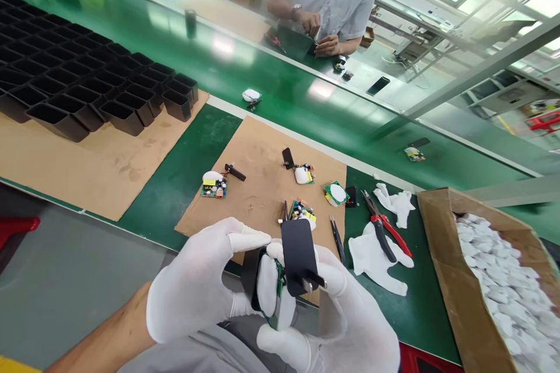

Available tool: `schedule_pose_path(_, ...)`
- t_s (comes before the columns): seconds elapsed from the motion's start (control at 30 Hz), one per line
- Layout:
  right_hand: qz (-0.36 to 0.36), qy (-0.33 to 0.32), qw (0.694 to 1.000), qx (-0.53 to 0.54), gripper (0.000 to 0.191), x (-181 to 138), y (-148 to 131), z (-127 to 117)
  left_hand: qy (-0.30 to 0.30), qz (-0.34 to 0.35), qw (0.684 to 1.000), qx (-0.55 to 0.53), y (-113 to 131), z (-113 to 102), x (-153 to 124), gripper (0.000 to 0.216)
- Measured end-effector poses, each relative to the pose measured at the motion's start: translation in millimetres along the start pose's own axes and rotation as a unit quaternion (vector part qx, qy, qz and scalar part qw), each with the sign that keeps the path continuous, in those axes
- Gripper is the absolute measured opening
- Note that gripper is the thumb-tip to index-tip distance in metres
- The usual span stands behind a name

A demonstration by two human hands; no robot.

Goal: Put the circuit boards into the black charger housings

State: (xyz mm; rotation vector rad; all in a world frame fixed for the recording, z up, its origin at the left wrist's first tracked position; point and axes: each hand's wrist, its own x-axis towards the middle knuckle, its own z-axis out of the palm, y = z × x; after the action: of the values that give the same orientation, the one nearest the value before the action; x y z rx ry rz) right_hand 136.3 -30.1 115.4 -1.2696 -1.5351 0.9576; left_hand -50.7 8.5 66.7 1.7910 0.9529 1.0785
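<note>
From where I stand, the step in hand looks like bringing a wired board and its casing together. The left hand (196,280), in a thin white knit glove, has thumb and fingers spread round a black case (250,277), a smooth, boxy shell. The right hand (350,315), gloved the same way, grasps from the three o'clock side: its fingers are curled round a green circuit board (279,282) and a flat black plug cover (298,250) with bare metal pins (321,281). A soft, rounded white pad (266,287) lies against the board — right at the case's mouth, though how far in I can't tell. The next move, I'd judge, calls for holding board and pad square to that mouth, with the wires clear of its edge.

At ten o'clock stand rows of matte, hollow cases (122,118). At twelve, on a creased brown cardboard sheet (254,204), lies another board (304,173), bumpy with components. Towards two o'clock are slim dark tweezers (336,236) and red-and-black pliers (387,228), the latter resting over a crumpled white glove (378,265) on the glossy green surface (422,309). At three, a cardboard box (431,233) holds a heap of puffy white pads (503,280).
</note>
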Motion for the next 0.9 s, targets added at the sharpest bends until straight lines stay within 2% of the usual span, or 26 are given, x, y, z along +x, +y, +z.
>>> schedule_pose_path(0.33, -0.019, -0.033, 0.999, -0.011, 0.053, 7, 1, -4, 0.009, 0.009, 1.0, -0.001, 1, 0, 2, 0.058)
schedule_pose_path(0.47, -0.034, -0.064, 0.996, -0.058, 0.047, 9, 5, -8, 0.008, 0.009, 1.0, -0.01, 0, -1, 2, 0.062)
schedule_pose_path(0.63, -0.064, -0.054, 0.989, -0.121, 0.047, 17, 5, -4, 0.003, -0.017, 1.0, -0.017, -4, 0, 0, 0.071)
schedule_pose_path(0.77, -0.033, -0.07, 0.99, -0.114, 0.048, 30, 7, 0, -0.001, -0.034, 0.999, -0.032, -12, 3, 0, 0.066)
schedule_pose_path(0.83, -0.02, -0.068, 0.992, -0.107, 0.042, 36, 11, 2, 0.004, -0.05, 0.998, -0.035, -17, 6, 1, 0.056)
schedule_pose_path(0.9, 0.009, -0.044, 0.995, -0.084, 0.022, 42, 16, 6, 0.007, -0.064, 0.997, -0.038, -21, 8, 3, 0.051)
